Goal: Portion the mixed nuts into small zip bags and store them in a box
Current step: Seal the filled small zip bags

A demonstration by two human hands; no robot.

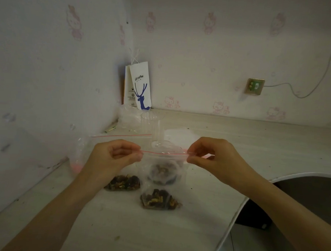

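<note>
Left hand [114,157], right hand [214,158]: fingers [136,156] pinch zip strip ends of small zip bag [163,170], nuts inside, seal seemingly under way; two filled bags [125,183] [159,200] on worktop [205,186] below fingers; box unseen, storing left

Clear zip bag [165,160] w/ red seal; brown nuts [159,200]; white paper bag [140,90] w/ blue deer, back corner of beige counter [236,139]; wallpaper [207,51] w/ pink cartoons.

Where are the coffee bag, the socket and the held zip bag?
coffee bag [140,86], head view, printed front.
socket [254,86], head view, faceplate.
held zip bag [164,162], head view, clear side below the zip.
</note>
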